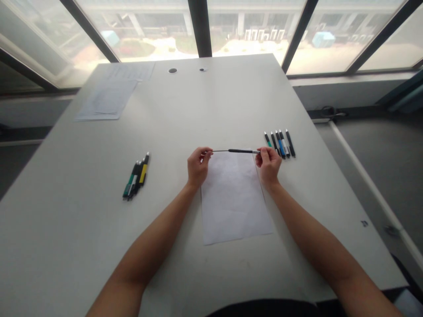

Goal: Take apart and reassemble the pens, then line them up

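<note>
Between my hands a black pen barrel [240,151] lies level above the top end of a white paper sheet [236,198]. My right hand [269,166] pinches its silver-grey right end between thumb and fingers. A thin dark pen refill [220,151] sticks out of the barrel's left end, and my left hand [198,167] grips the refill's far tip in a closed pinch. How deep the refill sits inside the barrel is hidden. Just beyond my right hand several pens [283,143] lie side by side, partly covered by that hand.
Left of the paper lies a bunch of several pens [135,179], with green, white and yellow parts. More paper sheets [110,94] rest at the white table's [211,105] far left. Two round holes sit near its far edge, below the windows.
</note>
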`<state>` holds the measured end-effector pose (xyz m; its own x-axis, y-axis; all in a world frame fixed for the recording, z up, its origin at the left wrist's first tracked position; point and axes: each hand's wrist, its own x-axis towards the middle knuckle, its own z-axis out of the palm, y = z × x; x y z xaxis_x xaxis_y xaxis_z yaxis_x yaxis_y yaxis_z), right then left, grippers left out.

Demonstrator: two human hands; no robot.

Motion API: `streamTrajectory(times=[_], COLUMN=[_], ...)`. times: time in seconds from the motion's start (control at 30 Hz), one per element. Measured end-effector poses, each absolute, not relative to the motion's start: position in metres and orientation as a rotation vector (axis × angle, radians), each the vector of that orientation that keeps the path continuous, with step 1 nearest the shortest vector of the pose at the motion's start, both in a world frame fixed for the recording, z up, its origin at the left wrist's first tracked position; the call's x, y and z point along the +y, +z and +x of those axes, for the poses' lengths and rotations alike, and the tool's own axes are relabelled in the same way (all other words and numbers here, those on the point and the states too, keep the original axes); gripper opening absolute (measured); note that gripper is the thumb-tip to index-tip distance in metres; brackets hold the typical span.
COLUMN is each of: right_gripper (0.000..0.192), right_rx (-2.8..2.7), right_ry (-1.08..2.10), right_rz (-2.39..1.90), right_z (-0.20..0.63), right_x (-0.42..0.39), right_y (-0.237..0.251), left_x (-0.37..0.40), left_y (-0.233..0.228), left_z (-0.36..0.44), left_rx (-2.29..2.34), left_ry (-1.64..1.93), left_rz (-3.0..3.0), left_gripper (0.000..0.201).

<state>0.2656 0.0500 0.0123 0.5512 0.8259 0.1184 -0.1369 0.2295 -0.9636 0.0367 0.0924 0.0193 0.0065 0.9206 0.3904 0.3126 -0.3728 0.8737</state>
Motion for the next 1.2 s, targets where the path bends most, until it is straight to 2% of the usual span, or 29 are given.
streamTrajectory(times=[0.17, 0.37, 0.67, 0.93, 1.2], right_gripper=[0.031, 0.028, 0.016, 0.015, 0.016], right_rx=[-0.646, -0.728, -1.291, -1.59, -1.645], right_ry=[0.723, 0.683, 0.409, 0.211, 0.144], right_rz=[-1.135, -1.204, -1.442, -1.675, -1.652], right_z=[0.269, 0.27, 0.261, 0.265, 0.264], right_x=[0.055, 0.057, 0.045, 0.042, 0.037], right_y=[0.01, 0.006, 0.009, 0.008, 0.013], left_x=[0.096, 0.09, 0.086, 0.089, 0.09], left_y=[0.016, 0.022, 0.03, 0.014, 0.011], left_z=[0.034, 0.035, 0.039, 0.038, 0.035], left_rx=[1.376, 1.358, 1.12, 1.002, 1.038], left_ry=[1.468, 1.392, 1.248, 1.073, 1.003], left_rz=[1.637, 1.806, 2.153, 2.208, 2.421], left_gripper=[0.031, 0.038, 0.013, 0.013, 0.01])
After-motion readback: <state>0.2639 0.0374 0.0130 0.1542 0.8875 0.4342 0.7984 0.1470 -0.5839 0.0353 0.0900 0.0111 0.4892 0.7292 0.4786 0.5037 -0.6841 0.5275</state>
